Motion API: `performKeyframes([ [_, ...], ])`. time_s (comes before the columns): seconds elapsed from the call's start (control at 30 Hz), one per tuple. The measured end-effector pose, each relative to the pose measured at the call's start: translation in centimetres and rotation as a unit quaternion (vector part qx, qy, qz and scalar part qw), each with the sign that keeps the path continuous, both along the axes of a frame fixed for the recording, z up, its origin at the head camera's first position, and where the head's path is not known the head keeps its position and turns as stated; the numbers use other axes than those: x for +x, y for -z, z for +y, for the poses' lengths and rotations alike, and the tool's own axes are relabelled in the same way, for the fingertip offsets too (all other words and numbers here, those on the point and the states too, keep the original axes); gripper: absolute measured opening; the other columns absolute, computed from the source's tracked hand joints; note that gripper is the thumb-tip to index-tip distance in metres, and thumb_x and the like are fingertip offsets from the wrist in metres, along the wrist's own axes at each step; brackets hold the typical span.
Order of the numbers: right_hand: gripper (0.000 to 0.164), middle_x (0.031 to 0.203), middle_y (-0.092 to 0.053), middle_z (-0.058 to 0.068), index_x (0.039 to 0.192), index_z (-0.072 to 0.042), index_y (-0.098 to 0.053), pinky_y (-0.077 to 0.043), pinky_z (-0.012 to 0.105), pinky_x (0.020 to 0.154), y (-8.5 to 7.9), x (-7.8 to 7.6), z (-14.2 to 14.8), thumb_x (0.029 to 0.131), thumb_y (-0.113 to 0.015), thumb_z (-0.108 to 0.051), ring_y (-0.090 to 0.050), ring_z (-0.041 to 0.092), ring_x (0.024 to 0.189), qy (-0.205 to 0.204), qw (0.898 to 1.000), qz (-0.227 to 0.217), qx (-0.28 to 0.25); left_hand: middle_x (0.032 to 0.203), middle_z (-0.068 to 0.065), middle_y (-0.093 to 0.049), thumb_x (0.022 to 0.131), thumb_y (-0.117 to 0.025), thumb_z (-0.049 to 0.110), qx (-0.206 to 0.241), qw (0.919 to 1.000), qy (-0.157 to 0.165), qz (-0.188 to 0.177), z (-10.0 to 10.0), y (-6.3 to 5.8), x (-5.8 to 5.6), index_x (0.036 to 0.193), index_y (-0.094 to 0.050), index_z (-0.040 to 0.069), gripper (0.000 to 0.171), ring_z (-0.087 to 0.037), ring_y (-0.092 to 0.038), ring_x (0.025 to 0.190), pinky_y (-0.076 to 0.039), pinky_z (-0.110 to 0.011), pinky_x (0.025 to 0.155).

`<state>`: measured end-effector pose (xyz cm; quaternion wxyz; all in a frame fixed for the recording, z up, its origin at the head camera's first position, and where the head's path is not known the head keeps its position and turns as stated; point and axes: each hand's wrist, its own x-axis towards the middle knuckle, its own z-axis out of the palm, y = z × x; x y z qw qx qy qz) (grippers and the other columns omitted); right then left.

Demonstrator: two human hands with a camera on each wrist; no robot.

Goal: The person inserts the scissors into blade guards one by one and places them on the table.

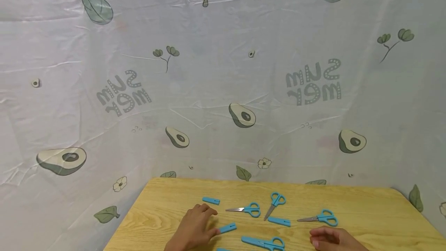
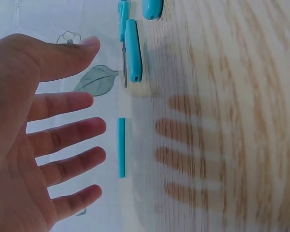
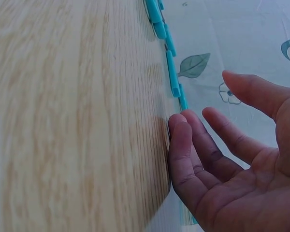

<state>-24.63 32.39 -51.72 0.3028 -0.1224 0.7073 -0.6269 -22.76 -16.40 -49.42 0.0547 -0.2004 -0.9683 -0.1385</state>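
Observation:
My left hand [image 1: 195, 226] hovers over the left part of the table, fingers spread and nothing held, as the left wrist view confirms. Beside its thumb lies a blue scissor cover [image 1: 228, 227]; another blue cover [image 1: 210, 200] lies beyond its fingertips. My right hand [image 1: 331, 238], loosely curled and holding nothing, is at the table's right front, nearest a pair of blue-handled scissors [image 1: 327, 218] with bare blades. Two more bare scissors, one pair [image 1: 253, 209] pointing left and one [image 1: 277, 199] tilted, lie mid-table. A third cover [image 1: 278, 221] rests below the tilted pair.
Closer to the front lies a sheathed pair of scissors [image 1: 261, 242]. Another blue piece [image 1: 223, 249] is cut off by the bottom edge of the head view. Behind the wooden table [image 1: 167, 196] hangs a pale printed sheet [image 1: 216, 69].

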Motion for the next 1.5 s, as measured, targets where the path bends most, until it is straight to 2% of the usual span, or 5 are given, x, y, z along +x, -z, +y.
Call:
performKeyframes([
  [0.53,0.05,0.129,-0.075,0.004,0.143,0.024,-0.049,-0.062,0.03,0.092,0.8,-0.6,0.8,0.111,-0.057,-0.014,-0.072,0.007,0.109,-0.036,0.999,0.028,-0.028,0.146,-0.014,-0.064,0.099,-0.072,0.059,0.031,0.9991,-0.008,-0.028,-0.3,0.3,0.2,0.141,-0.067,0.012,0.063,-0.043,-0.059,0.135,-0.05,-0.066,0.108],
  [0.77,0.055,0.133,-0.073,0.021,0.142,0.026,-0.045,-0.061,0.026,0.09,0.4,-0.6,0.6,0.111,-0.059,-0.017,-0.072,0.004,0.106,-0.021,0.997,0.069,0.015,0.154,-0.017,-0.059,0.099,-0.072,0.056,0.032,0.9992,-0.008,-0.024,-0.3,0.3,0.3,0.144,-0.065,0.01,0.065,-0.048,-0.054,0.142,-0.046,-0.069,0.112],
  [1.1,0.062,0.141,-0.06,0.04,0.146,0.025,-0.043,-0.061,0.053,0.095,-0.2,-0.9,0.8,0.112,-0.059,-0.024,-0.069,0.044,0.12,-0.007,0.986,0.12,0.112,0.157,-0.02,-0.057,0.1,-0.07,0.056,0.042,0.9984,-0.001,-0.037,-0.2,0.2,0.0,0.148,-0.061,0.007,0.069,-0.05,-0.049,0.147,-0.041,-0.072,0.115],
  [1.3,0.064,0.143,-0.054,0.045,0.147,0.024,-0.043,-0.062,0.056,0.093,-0.8,-1.1,1.5,0.11,-0.064,-0.023,-0.061,0.057,0.126,0.007,0.976,0.162,0.146,0.159,-0.021,-0.055,0.1,-0.068,0.058,0.049,0.9976,-0.002,-0.048,0.0,0.0,-0.1,0.151,-0.059,0.006,0.073,-0.051,-0.047,0.15,-0.039,-0.073,0.116],
  [1.5,0.068,0.153,-0.042,0.049,0.155,0.016,-0.041,-0.064,0.045,0.092,-1.4,-1.3,2.3,0.107,-0.068,-0.024,-0.061,0.059,0.128,0.045,0.964,0.194,0.174,0.161,-0.022,-0.053,0.1,-0.066,0.061,0.054,0.9972,-0.003,-0.052,0.1,0.1,-0.4,0.152,-0.057,0.005,0.077,-0.051,-0.045,0.151,-0.037,-0.075,0.117],
])
